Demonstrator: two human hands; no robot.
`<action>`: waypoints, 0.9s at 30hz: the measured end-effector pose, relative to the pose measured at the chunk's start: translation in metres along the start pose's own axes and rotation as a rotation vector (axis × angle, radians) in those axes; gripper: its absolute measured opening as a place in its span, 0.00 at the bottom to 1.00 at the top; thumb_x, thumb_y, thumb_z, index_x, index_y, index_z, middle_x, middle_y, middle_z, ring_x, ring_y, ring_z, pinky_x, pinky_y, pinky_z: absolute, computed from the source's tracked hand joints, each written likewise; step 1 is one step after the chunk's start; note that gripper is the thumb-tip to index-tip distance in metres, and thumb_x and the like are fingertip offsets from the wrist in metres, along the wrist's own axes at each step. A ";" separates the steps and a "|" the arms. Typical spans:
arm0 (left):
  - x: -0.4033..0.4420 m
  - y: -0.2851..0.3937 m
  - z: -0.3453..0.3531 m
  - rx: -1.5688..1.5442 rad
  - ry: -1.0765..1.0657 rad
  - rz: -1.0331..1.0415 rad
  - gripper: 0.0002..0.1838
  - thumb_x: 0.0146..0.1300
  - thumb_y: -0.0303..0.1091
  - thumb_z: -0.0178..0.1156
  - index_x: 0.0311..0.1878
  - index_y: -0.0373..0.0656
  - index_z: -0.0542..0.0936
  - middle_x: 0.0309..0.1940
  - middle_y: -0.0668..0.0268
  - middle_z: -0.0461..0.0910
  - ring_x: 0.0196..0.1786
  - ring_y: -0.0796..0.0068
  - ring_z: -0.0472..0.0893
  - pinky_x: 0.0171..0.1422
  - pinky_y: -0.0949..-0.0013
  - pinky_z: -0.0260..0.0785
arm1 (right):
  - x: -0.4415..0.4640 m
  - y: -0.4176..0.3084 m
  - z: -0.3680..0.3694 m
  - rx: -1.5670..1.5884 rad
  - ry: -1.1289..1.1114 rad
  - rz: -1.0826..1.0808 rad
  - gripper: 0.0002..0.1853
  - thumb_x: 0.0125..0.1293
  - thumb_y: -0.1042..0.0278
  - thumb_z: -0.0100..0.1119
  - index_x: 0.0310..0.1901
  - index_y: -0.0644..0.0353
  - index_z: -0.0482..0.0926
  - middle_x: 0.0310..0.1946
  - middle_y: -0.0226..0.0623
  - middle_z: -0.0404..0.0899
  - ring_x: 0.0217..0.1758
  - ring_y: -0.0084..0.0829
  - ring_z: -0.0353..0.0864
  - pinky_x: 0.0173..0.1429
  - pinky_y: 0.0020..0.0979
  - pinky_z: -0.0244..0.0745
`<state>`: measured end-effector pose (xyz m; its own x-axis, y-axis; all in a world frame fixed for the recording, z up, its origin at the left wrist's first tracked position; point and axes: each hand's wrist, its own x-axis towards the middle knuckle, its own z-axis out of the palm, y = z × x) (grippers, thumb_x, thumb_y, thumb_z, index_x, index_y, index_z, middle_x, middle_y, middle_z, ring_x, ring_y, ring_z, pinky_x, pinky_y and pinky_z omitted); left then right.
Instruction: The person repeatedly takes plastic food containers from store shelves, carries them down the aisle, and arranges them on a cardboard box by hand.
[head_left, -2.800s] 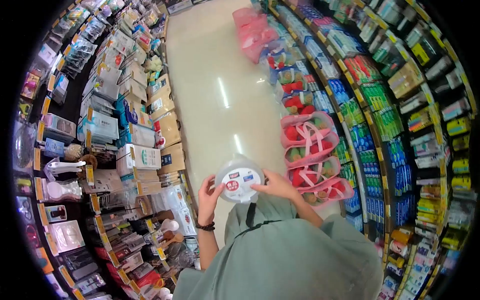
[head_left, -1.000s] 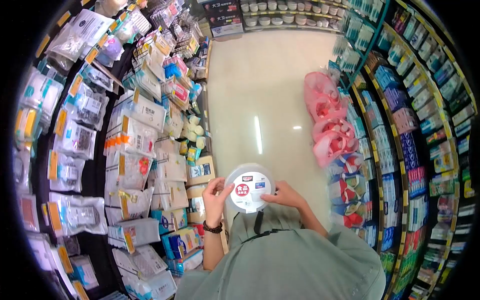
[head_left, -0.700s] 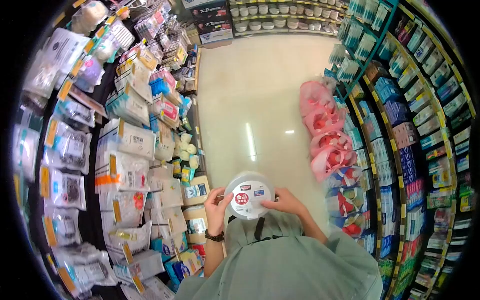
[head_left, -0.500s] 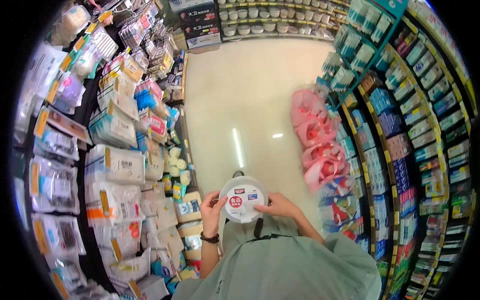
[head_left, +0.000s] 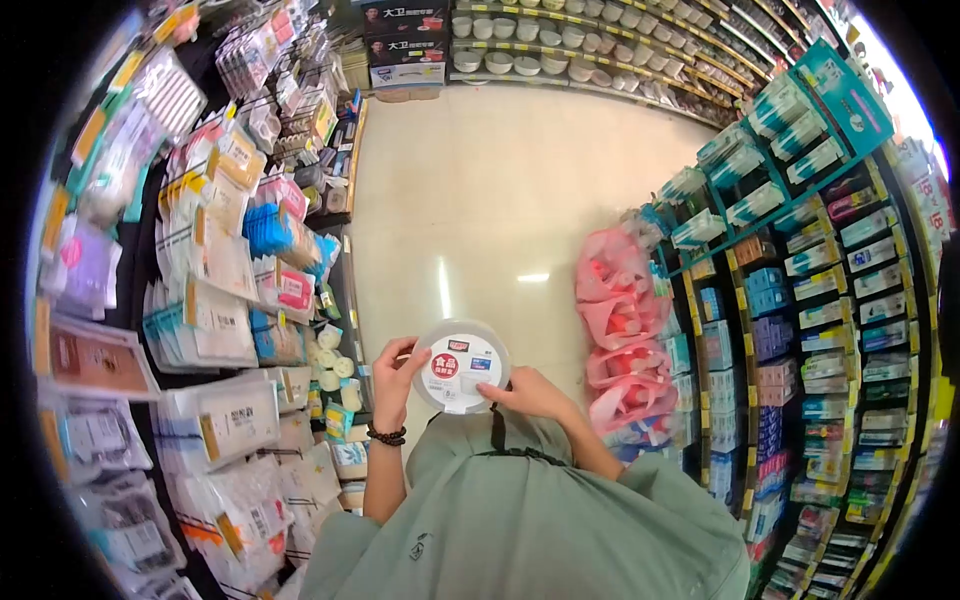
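Observation:
A round, clear plastic container [head_left: 462,367] with a white, red and blue label is held in front of my body, label side up. My left hand [head_left: 398,372] grips its left edge, thumb on the top and a dark bead bracelet at the wrist. On the right edge, my right hand [head_left: 528,392] holds it with the thumb lying over the label. Fingers beneath the container are hidden. The green-grey clothing [head_left: 530,510] I wear is just below it.
Packaged goods hang on the left shelves [head_left: 225,330]. Pink bags [head_left: 625,330] stand along the right shelves [head_left: 790,360], beside a teal rack [head_left: 765,160]. Bowls line the far shelf [head_left: 560,50], next to stacked boxes [head_left: 406,45]. Pale floor [head_left: 480,190] runs between the shelves.
The view has moved along the aisle and turned, bringing more of the far bowl shelves and the teal rack into sight. Both hands still hold the container, now slightly further left in view.

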<state>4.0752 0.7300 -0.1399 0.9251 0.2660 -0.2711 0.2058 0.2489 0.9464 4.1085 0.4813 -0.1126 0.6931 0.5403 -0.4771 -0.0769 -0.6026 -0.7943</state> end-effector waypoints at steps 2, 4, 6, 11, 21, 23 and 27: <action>0.027 0.008 0.002 0.045 -0.036 -0.023 0.17 0.62 0.32 0.70 0.52 0.35 0.82 0.44 0.63 0.83 0.44 0.77 0.81 0.51 0.74 0.73 | 0.022 0.004 -0.013 0.004 0.006 -0.045 0.32 0.69 0.39 0.58 0.58 0.62 0.79 0.44 0.51 0.86 0.48 0.49 0.86 0.56 0.42 0.78; 0.059 0.008 0.005 0.057 -0.060 -0.033 0.17 0.63 0.33 0.70 0.52 0.35 0.82 0.44 0.63 0.83 0.47 0.77 0.81 0.54 0.73 0.72 | 0.047 0.007 -0.027 -0.029 -0.015 -0.002 0.32 0.69 0.39 0.58 0.59 0.62 0.79 0.45 0.53 0.86 0.49 0.51 0.85 0.57 0.42 0.78; 0.090 0.005 0.009 0.063 -0.072 -0.062 0.18 0.64 0.33 0.70 0.53 0.34 0.81 0.45 0.63 0.83 0.50 0.76 0.79 0.57 0.71 0.71 | 0.072 0.008 -0.046 -0.041 -0.007 -0.013 0.32 0.69 0.39 0.58 0.59 0.61 0.79 0.45 0.53 0.86 0.49 0.52 0.85 0.57 0.42 0.78; 0.171 -0.002 0.026 0.023 -0.069 -0.149 0.20 0.66 0.34 0.68 0.57 0.34 0.79 0.49 0.64 0.82 0.55 0.75 0.77 0.63 0.70 0.67 | 0.139 0.004 -0.106 -0.004 0.021 -0.052 0.31 0.68 0.43 0.61 0.57 0.65 0.79 0.46 0.54 0.85 0.49 0.49 0.86 0.55 0.39 0.78; 0.380 0.094 0.091 0.065 0.049 -0.093 0.22 0.70 0.33 0.64 0.64 0.32 0.76 0.55 0.60 0.81 0.56 0.73 0.79 0.62 0.70 0.70 | 0.330 -0.030 -0.258 0.088 0.126 -0.150 0.34 0.63 0.39 0.64 0.53 0.67 0.81 0.41 0.52 0.86 0.44 0.50 0.87 0.52 0.41 0.79; 0.424 0.111 0.096 0.029 0.059 -0.062 0.26 0.68 0.31 0.65 0.67 0.33 0.73 0.55 0.59 0.79 0.57 0.72 0.77 0.64 0.69 0.69 | 0.364 -0.042 -0.279 0.135 0.155 -0.191 0.34 0.63 0.39 0.66 0.53 0.68 0.81 0.40 0.52 0.86 0.42 0.48 0.87 0.50 0.41 0.80; 0.489 0.139 0.112 0.030 0.113 0.053 0.31 0.68 0.29 0.65 0.72 0.34 0.67 0.57 0.60 0.76 0.60 0.72 0.75 0.65 0.69 0.69 | 0.421 -0.061 -0.316 0.270 0.234 -0.192 0.32 0.61 0.43 0.70 0.51 0.69 0.81 0.37 0.50 0.86 0.37 0.41 0.86 0.46 0.36 0.80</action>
<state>4.5917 0.7907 -0.1209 0.8934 0.3818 -0.2369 0.1684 0.2045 0.9643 4.6314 0.5599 -0.1458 0.8553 0.4608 -0.2369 -0.0945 -0.3110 -0.9457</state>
